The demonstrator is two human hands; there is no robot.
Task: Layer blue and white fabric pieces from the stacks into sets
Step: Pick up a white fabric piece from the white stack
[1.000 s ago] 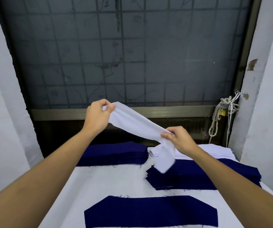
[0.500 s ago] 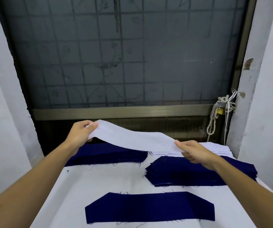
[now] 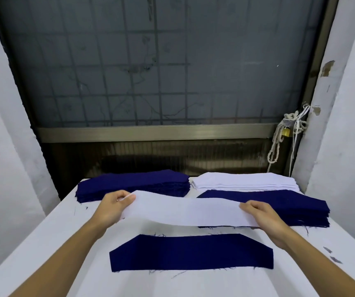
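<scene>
A long white fabric piece [image 3: 185,211] hangs stretched in the air between my hands. My left hand [image 3: 112,207] pinches its left end and my right hand [image 3: 264,219] grips its right end. Just below and nearer to me, a single dark blue piece [image 3: 190,252] lies flat on the white table [image 3: 43,254]. At the back left sits a stack of blue pieces [image 3: 133,183]. A stack of white pieces [image 3: 245,181] sits at the back right, with another blue stack [image 3: 290,206] in front of it, partly hidden by the held piece.
A dark window with a metal sill [image 3: 151,132] fills the wall behind the table. A knotted rope with a padlock [image 3: 283,133] hangs at the right of the frame. White walls close in on both sides. Loose threads lie near the table's right edge [image 3: 333,257].
Both hands have come down and toward me with the white piece, which was crumpled and high a second ago and is now spread flat, low over the table above the single blue piece.
</scene>
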